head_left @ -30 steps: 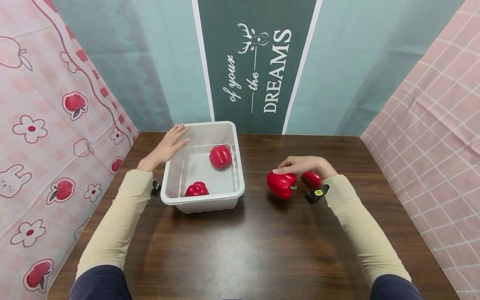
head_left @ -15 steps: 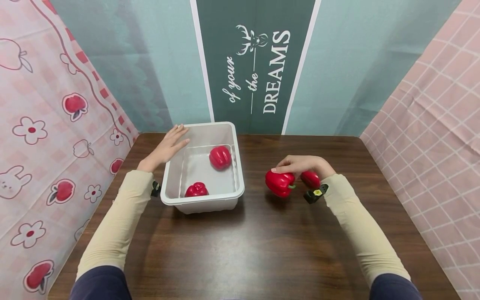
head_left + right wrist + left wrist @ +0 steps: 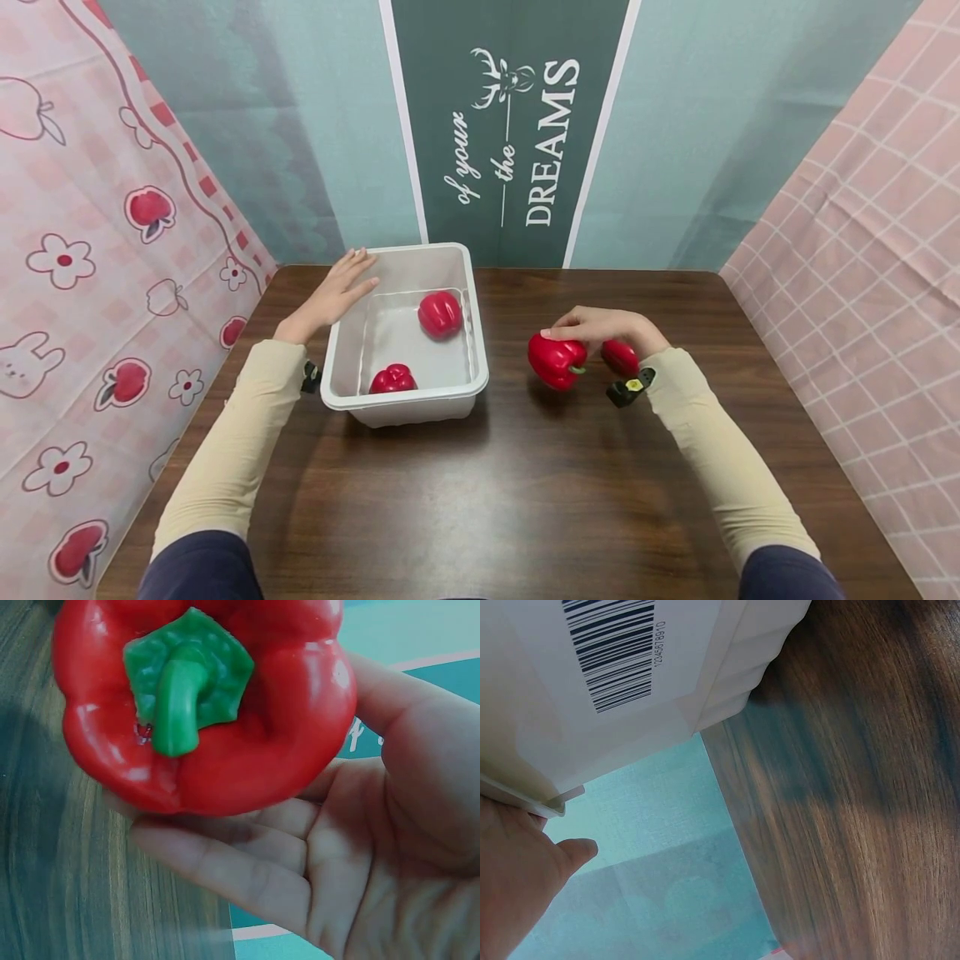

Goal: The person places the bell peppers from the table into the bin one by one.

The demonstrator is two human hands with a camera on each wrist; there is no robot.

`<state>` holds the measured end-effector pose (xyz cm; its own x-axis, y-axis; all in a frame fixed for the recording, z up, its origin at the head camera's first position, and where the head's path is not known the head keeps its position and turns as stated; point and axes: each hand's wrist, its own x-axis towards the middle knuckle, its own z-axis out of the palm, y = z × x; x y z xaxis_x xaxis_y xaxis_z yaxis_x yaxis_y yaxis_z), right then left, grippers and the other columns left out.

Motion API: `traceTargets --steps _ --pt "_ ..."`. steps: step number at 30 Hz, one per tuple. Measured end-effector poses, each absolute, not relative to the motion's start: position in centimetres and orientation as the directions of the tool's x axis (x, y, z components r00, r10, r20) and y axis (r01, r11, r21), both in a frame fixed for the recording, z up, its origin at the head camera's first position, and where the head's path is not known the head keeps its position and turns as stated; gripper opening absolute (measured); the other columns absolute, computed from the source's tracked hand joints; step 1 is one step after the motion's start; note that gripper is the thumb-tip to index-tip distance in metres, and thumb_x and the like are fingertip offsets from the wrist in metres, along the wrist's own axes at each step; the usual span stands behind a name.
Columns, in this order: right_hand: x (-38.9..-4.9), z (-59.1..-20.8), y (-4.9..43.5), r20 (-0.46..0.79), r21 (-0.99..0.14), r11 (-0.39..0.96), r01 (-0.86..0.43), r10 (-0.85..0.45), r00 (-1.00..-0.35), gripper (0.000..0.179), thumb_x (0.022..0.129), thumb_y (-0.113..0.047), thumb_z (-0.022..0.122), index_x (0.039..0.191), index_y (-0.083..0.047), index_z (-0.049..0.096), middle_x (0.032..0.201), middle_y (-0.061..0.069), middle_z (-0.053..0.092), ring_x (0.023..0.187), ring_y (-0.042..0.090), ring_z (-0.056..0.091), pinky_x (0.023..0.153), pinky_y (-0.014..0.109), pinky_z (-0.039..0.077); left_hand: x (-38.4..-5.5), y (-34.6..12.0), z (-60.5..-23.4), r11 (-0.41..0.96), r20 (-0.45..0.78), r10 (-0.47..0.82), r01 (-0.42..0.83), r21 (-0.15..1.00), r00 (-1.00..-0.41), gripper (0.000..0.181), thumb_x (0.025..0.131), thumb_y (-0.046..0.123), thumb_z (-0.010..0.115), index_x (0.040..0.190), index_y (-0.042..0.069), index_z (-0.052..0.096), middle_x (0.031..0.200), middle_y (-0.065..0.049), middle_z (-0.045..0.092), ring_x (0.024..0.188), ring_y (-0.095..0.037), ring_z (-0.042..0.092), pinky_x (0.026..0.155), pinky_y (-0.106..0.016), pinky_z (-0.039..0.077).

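Note:
My right hand grips a red bell pepper over the table, right of the bin. In the right wrist view the pepper's green stem faces the camera, and fingers curl around its side. My left hand rests on the left rim of a white plastic bin, fingers extended. From the left wrist, the hand shows at the bin's edge, beside an outer wall bearing a barcode label. Inside the bin lie two red peppers, one toward the back right, another near the front.
Another red pepper lies on the brown wooden table, partly behind my right wrist. Printed cloths hang around the table: a blue-green one at the back, pink ones at the left and right.
My right hand, gripping the pepper, has shifted slightly left and away from me. The left hand stays on the bin rim, and the peppers in the bin have not moved.

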<state>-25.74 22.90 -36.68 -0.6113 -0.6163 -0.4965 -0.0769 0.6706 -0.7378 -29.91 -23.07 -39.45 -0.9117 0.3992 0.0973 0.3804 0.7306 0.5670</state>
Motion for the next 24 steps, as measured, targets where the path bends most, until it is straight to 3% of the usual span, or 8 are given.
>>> traceTargets --steps 13,24 --pt "-25.5 -36.9 22.4 -0.477 -0.77 0.637 -0.02 -0.597 -0.644 0.042 0.094 -0.04 0.048 0.105 -0.003 0.066 0.078 0.01 0.068 0.069 0.02 0.063 0.07 0.043 0.054 -29.6 -23.1 -39.6 0.732 0.099 0.398 0.381 0.565 -0.912 0.063 0.097 0.045 0.039 0.148 0.011 0.024 0.156 -0.009 0.006 0.144 -0.026 -0.004 0.113 -0.052 0.001" --pt "-25.4 -37.4 22.8 -0.444 -0.789 0.615 -0.004 -0.574 -0.688 0.044 0.093 -0.043 0.049 0.106 -0.005 0.067 0.086 0.012 0.069 0.076 0.027 0.065 0.071 0.04 0.055 -28.8 -22.8 -39.9 0.73 0.095 0.391 0.372 0.573 -0.915 0.063 0.097 0.045 0.038 0.148 0.013 0.022 0.156 -0.01 0.006 0.144 -0.026 -0.004 0.113 -0.053 0.001"
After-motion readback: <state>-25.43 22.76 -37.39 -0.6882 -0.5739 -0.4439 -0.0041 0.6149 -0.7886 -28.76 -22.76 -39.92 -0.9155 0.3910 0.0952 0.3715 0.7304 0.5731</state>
